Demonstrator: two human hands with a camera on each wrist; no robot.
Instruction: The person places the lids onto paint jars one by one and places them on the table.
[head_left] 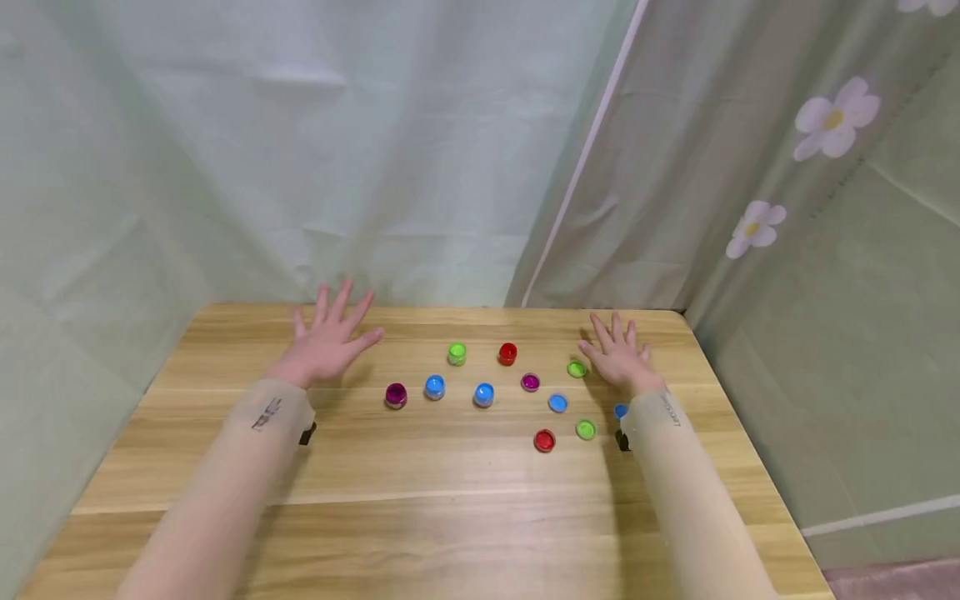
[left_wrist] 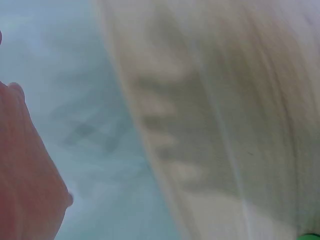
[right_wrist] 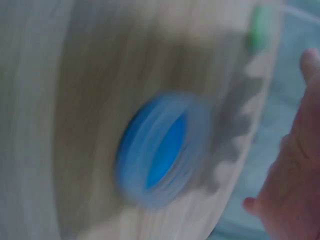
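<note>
My left hand (head_left: 326,343), fingers spread, hovers above the table's far left, holding nothing. Nearest to it is a small purple paint pot (head_left: 396,395). Beside that stand two blue pots (head_left: 434,387), a green pot (head_left: 457,354) and a red pot (head_left: 507,354). My right hand (head_left: 621,362) is spread at the far right, also holding nothing. A green lid (head_left: 577,368) lies left of it, and a blue lid (head_left: 621,412) is partly hidden by my wrist. That blue lid (right_wrist: 165,155) looks large and blurred in the right wrist view.
Between pots and right arm lie a purple lid (head_left: 530,382), another blue lid (head_left: 557,403), a second green lid (head_left: 586,429) and a red lid (head_left: 544,440). The wooden table (head_left: 450,525) meets a pale curtain (head_left: 420,167) behind; more curtain hangs on both sides.
</note>
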